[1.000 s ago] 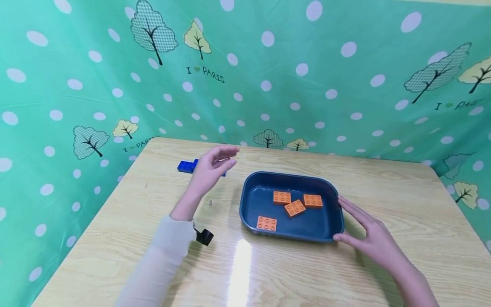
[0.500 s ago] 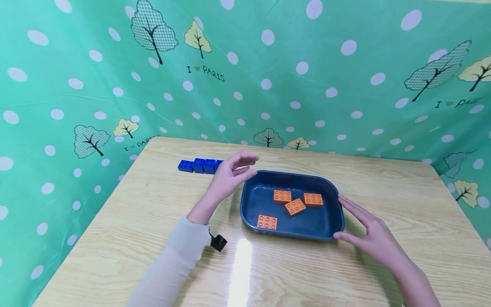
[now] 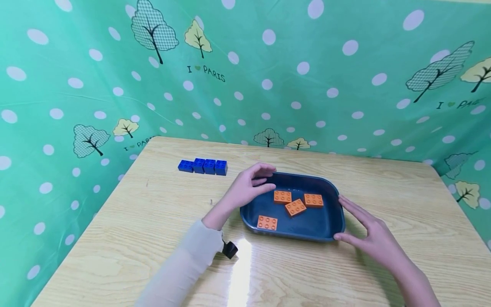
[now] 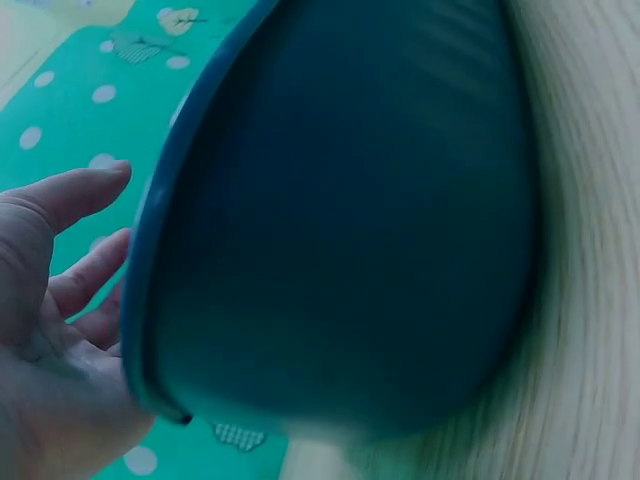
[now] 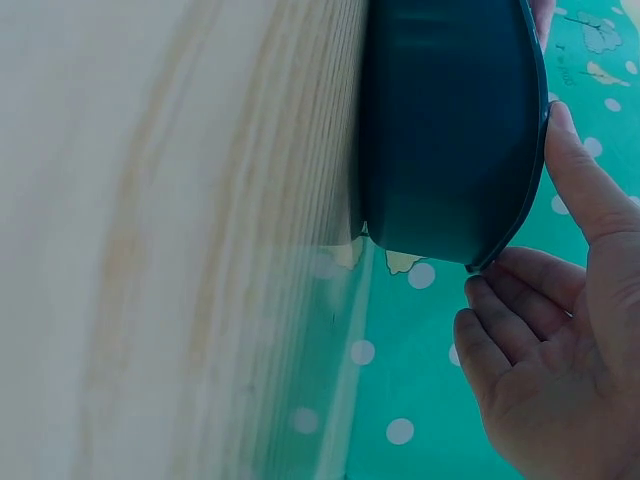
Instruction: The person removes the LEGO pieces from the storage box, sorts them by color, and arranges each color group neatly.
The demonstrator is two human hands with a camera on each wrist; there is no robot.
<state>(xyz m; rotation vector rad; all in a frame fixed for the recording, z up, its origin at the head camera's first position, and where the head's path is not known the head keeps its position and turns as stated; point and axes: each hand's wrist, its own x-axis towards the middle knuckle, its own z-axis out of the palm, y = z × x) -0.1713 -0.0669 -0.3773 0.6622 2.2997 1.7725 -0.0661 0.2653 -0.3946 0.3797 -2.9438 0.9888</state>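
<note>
A dark blue rectangular tray point(image 3: 303, 234) stands on the table. Several orange toy bricks point(image 3: 295, 207) lie loose inside it, one apart near the front left corner. My left hand point(image 3: 247, 187) is over the tray's left end, its fingers loosely bent with nothing in them. In the left wrist view, that hand point(image 4: 65, 330) is beside the tray's rim; whether it touches cannot be told. At the right end, my right hand point(image 3: 374, 236) touches the rim with thumb and fingertips spread apart. The right wrist view shows its thumb point(image 5: 580, 170) against the rim.
Several blue toy bricks point(image 3: 209, 166) form a row at the back left of the wooden table point(image 3: 402, 196). A green dotted cloth point(image 3: 245, 106) hangs behind it. A small black camera point(image 3: 229, 250) is on the left wrist, below a pale sleeve point(image 3: 188, 264).
My left hand has moved right and nearer, from beside the blue bricks to over the tray's left end, uncovering the whole blue row. The right hand and the tray have stayed put.
</note>
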